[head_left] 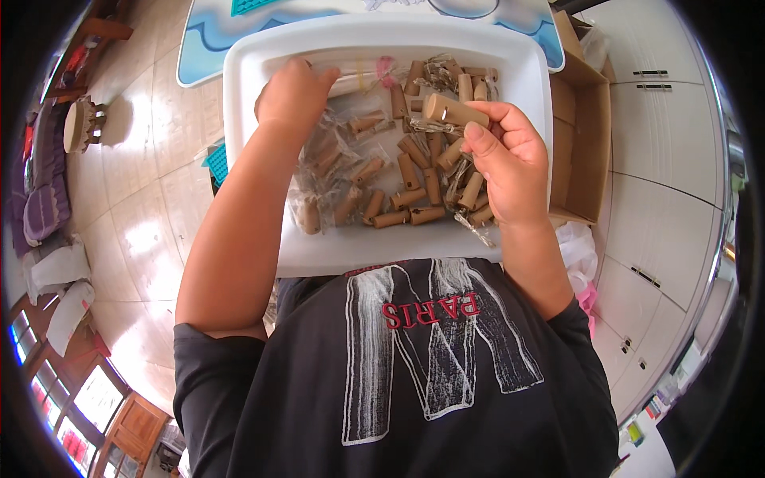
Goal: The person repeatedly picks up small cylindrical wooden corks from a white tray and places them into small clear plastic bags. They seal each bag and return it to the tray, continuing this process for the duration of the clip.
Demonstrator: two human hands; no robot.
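Observation:
A white plastic tub point(351, 259) stands in front of me. My right hand point(510, 151) pinches a tan cork-like cylinder point(454, 111) between thumb and fingers, above the tub's right half. Below it lie several loose cylinders of the same kind point(408, 171), some with thin wire bundles point(476, 229). My left hand point(295, 94) reaches over the far left part of the tub, beside a stack of clear plastic bags point(351, 80) with a pink tie point(386, 72). Its fingers are mostly hidden behind the hand. Bagged cylinders point(327, 159) fill the tub's left side.
Behind the tub is a table with a blue and white patterned top point(209, 48). An open cardboard box point(586, 151) stands to the right, by white cabinets point(665, 143). A small round stool point(82, 125) is on the tiled floor point(131, 191) at left.

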